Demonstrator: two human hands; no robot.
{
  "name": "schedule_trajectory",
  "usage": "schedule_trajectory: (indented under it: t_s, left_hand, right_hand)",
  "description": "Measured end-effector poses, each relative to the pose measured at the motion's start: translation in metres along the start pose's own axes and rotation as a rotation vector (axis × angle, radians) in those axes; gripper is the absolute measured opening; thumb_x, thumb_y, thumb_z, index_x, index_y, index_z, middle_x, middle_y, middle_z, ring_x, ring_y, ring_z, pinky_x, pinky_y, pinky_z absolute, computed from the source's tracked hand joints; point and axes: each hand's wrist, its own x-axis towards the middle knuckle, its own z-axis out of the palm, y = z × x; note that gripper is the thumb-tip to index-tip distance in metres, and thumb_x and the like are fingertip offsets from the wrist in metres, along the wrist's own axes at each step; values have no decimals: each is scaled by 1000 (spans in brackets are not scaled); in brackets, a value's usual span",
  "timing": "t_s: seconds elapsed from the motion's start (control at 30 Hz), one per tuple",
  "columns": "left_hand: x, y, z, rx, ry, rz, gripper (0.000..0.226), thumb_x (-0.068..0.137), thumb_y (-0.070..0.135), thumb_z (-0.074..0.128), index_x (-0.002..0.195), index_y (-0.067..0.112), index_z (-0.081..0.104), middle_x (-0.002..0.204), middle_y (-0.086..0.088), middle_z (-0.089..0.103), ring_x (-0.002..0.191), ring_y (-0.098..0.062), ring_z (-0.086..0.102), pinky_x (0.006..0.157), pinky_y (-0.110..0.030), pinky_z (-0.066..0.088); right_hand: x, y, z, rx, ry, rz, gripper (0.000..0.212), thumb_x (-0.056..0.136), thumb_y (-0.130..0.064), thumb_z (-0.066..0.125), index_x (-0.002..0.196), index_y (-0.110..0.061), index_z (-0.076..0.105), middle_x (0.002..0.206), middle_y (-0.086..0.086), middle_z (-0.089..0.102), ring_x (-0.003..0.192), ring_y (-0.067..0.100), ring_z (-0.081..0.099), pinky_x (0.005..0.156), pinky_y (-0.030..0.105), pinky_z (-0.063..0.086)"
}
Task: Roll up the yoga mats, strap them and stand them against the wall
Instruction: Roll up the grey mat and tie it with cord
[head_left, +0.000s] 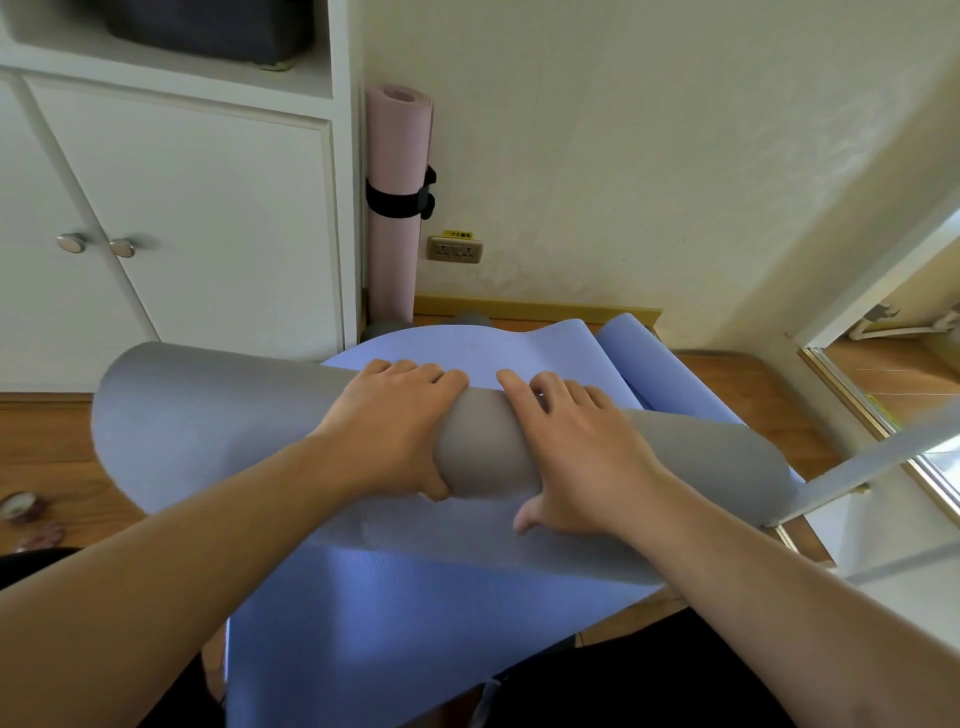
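Nearest: both forearms reach in from the bottom edge, over dark clothing at the frame bottom.

Blue mat (415, 613) lies flat on the wood floor (47, 447), running away from the person toward the wall. Its near part is rolled into a fat grey-backed roll (483, 447) lying crosswise, grey side out.

Left hand (395, 431) is on top of the roll, left of centre, grip curled over it: fingers over the far side, thumb tucked on the near side. Right hand (576, 452) is just beside it, right of centre, palm down on the roll, fingers spread and fairly straight, thumb on the near side. Pressing more than clamping.

Floor, left edge: a small tape roll (21, 506), blurred.

Beyond the roll the unrolled blue mat buckles into a wave near the wall. A dark grey object (387, 327) sits behind it at the wall base; cannot tell what it is.

Far: pink mat (397, 208) already rolled, black strap (397, 200) round its middle, standing upright in the corner between the white cabinet (197, 208) and the cream wall (623, 156). Wall socket (454, 250) low on the wall, just right of the pink mat. Cabinet has two round metal knobs (98, 245). Right edge: a mirror (893, 374) with a metal frame.
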Motion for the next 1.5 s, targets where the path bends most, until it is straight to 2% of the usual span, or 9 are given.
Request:
schedule_trajectory:
  t_s: [0.1,0.23,0.4,0.5,0.6,0.93,1.2,1.33,1.5]
  left_hand:
    - [-3,-3,-2,-10,-28,3,94,53,73,75,133,33,46,119,11,60,109,-18,57,103,-38,41]
    - [-8,6,4,122,-30,41,133,50,80,80,157,23,25,144,-2,44,131,-26,47,117,-42,33]
    - [-3,12,6,101,52,34,105,55,67,85,141,26,42,128,1,53,113,-24,54,101,-40,45]
    - [-1,5,-2,40,12,8,93,55,66,82,133,30,47,120,6,56,108,-21,57,98,-39,46]
    - [-1,-3,-10,-15,-60,-27,86,51,68,78,125,34,50,110,12,58,100,-17,58,91,-37,46]
    - [-9,12,-3,186,26,20,117,57,73,81,150,20,32,139,-5,45,126,-28,49,113,-44,38]
    - [-3,5,-11,42,-50,-20,85,56,69,77,124,28,48,112,8,56,100,-19,58,93,-39,47]
    - [-5,-4,-15,-87,-122,-37,86,51,74,76,123,35,50,110,14,59,98,-14,59,93,-37,49]
    - [-9,7,-1,72,-22,69,120,54,76,76,152,26,30,142,4,46,127,-23,49,111,-42,39]
  right_hand:
    - [5,0,-2,24,24,-8,124,65,-69,83,160,-27,15,139,4,46,122,29,54,105,44,44]
    - [6,3,-7,108,22,-8,105,66,-60,80,152,-31,26,127,0,56,113,27,60,94,43,48]
    - [3,5,-11,203,-12,22,121,67,-66,84,159,-30,15,137,0,55,123,26,57,100,40,45]
    - [0,1,-7,107,42,-26,128,68,-68,84,163,-21,12,149,4,44,136,28,45,115,39,37]
    - [0,-2,-1,-26,65,-51,137,56,-71,90,160,-20,17,149,6,38,133,30,42,116,42,37]
    - [6,2,-5,132,55,9,97,65,-59,80,146,-30,35,125,-3,56,112,25,59,94,42,47]
    - [-3,2,-1,11,61,-29,138,58,-69,87,165,-21,13,154,11,37,141,32,39,121,44,32]
    - [2,0,0,-12,36,-22,124,62,-67,83,160,-24,21,139,6,49,123,30,53,107,43,42]
    - [6,4,-5,138,3,26,99,62,-67,80,143,-33,34,119,-4,58,107,25,60,90,43,48]
